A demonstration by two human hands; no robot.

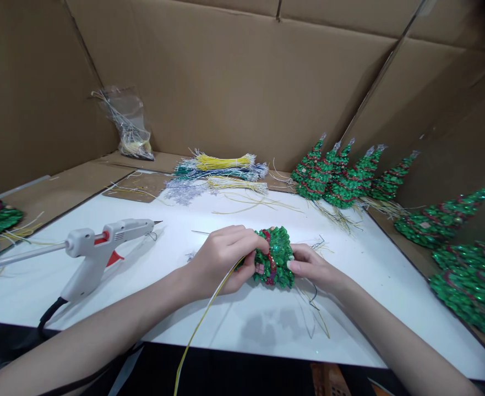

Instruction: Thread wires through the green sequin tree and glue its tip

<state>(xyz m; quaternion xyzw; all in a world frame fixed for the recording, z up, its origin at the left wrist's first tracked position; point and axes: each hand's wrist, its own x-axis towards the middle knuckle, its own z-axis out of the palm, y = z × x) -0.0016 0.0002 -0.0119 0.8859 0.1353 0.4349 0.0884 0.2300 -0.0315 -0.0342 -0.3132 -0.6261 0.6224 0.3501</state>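
Observation:
A small glittery green Christmas tree (281, 256) with a red garland lies on its side between my hands, its base toward the right. My right hand (310, 267) grips the base edge, thumb in front. At the tree's left part, my left hand (229, 258) is closed, fingers pressed to the branches and garland. A yellow and a white wire (203, 319) run from the left hand's fingers down past the table edge. More thin wires (314, 305) trail from the base below my right hand. The tree's tip is hidden behind the left hand.
A white glue gun (93, 256) stands at the left, its metal tip pointing right. Wire bundles (225, 165) and clear plastic pieces (188, 191) lie at the back. Several finished-looking trees (353, 179) line the right side. Cardboard walls (234, 82) enclose the white table (349, 341).

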